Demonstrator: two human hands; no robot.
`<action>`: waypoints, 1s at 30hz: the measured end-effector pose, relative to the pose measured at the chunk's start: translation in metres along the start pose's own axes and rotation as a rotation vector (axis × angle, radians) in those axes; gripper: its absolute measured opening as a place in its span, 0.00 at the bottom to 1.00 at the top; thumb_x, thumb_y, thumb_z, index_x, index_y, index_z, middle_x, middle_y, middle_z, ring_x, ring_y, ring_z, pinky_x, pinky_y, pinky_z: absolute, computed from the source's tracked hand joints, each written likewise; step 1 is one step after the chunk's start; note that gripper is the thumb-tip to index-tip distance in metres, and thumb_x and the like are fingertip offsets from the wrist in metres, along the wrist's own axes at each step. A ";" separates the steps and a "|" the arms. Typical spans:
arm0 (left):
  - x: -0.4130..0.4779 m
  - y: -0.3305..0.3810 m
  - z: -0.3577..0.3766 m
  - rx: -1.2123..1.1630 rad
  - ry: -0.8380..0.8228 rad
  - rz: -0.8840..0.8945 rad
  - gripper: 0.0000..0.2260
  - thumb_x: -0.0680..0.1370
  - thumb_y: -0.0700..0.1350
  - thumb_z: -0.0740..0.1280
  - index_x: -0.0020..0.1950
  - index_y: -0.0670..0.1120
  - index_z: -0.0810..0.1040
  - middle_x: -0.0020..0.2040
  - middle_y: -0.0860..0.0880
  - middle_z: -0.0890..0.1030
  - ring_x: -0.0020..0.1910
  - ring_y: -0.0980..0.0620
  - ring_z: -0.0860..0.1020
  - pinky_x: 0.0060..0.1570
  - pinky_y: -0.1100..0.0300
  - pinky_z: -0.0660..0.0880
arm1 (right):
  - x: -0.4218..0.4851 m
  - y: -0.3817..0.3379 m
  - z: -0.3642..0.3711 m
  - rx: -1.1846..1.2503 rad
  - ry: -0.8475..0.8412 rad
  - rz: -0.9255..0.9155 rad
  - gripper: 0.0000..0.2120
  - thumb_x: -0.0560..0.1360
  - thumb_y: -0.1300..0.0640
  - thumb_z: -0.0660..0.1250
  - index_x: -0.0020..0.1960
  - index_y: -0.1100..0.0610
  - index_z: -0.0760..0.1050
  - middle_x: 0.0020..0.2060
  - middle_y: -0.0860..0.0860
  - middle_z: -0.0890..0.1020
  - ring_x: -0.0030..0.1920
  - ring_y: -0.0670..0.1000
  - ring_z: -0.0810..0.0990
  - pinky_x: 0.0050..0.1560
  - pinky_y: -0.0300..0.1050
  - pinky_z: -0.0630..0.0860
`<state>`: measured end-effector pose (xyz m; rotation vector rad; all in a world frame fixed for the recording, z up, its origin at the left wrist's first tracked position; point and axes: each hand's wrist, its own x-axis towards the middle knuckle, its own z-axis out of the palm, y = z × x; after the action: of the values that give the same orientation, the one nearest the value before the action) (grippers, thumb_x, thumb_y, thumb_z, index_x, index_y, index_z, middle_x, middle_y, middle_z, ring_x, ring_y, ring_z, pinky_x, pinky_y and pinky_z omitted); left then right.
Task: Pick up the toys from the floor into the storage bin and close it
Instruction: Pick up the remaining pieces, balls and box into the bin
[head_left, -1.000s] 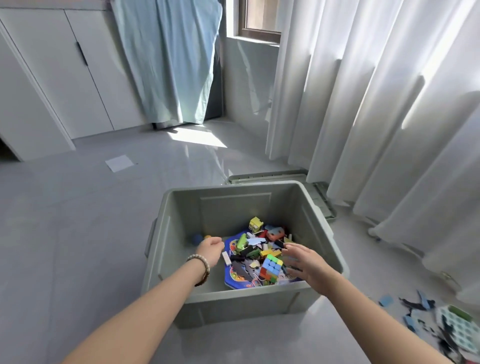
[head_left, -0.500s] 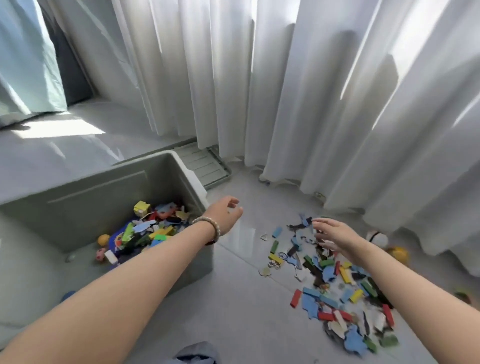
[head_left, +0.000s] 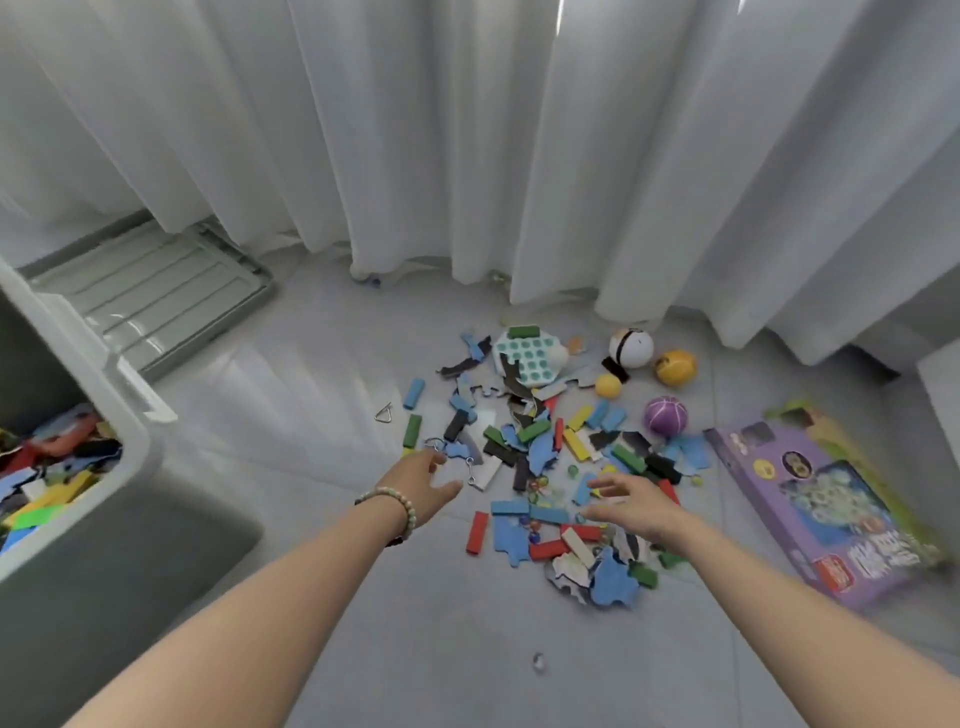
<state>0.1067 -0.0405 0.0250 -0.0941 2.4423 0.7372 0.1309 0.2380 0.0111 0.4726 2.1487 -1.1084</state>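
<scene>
A scattered pile of toys (head_left: 545, 457) lies on the grey floor: coloured blocks, blue and black puzzle pieces, marbles and metal wire puzzles. My left hand (head_left: 423, 480), with a bead bracelet at the wrist, hovers open at the pile's left edge. Over the pile's near right part my right hand (head_left: 631, 501) is spread open. Neither hand holds anything. The grey storage bin (head_left: 130, 415) stands at the far left, partly filled with toys. Its lid (head_left: 156, 296) lies flat on the floor behind it, by the curtain.
White curtains (head_left: 493, 145) hang across the back. Near them lie a white ball (head_left: 631, 347), two yellow balls (head_left: 674, 367) and a purple ball (head_left: 666, 415). A purple game box (head_left: 826, 506) lies at the right. One small marble (head_left: 538, 661) sits alone on the near floor.
The view has swung right from the bin to the toy pile. Both hands left the bin empty and now reach over the pile on the floor.
</scene>
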 end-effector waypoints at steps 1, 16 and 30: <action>0.005 0.001 0.011 0.013 -0.016 0.009 0.22 0.77 0.54 0.64 0.69 0.47 0.68 0.67 0.49 0.72 0.62 0.49 0.74 0.63 0.55 0.70 | 0.003 0.009 0.003 0.021 -0.001 -0.001 0.22 0.69 0.52 0.75 0.61 0.52 0.74 0.62 0.52 0.73 0.59 0.50 0.73 0.58 0.46 0.72; 0.046 0.033 0.113 0.378 -0.152 0.425 0.16 0.75 0.50 0.68 0.63 0.54 0.74 0.62 0.52 0.70 0.60 0.53 0.70 0.50 0.60 0.71 | 0.023 0.049 0.013 0.266 0.149 -0.142 0.11 0.72 0.54 0.71 0.54 0.52 0.78 0.52 0.48 0.79 0.50 0.47 0.79 0.45 0.34 0.74; 0.053 0.018 0.135 0.327 -0.057 0.492 0.15 0.78 0.49 0.64 0.64 0.49 0.74 0.61 0.49 0.74 0.60 0.50 0.71 0.59 0.59 0.71 | 0.024 0.068 0.006 0.424 0.231 -0.101 0.07 0.74 0.58 0.70 0.51 0.53 0.78 0.49 0.49 0.79 0.51 0.48 0.78 0.55 0.43 0.74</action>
<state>0.1282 0.0506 -0.0873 0.6635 2.5167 0.5138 0.1559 0.2724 -0.0477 0.7177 2.1479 -1.6483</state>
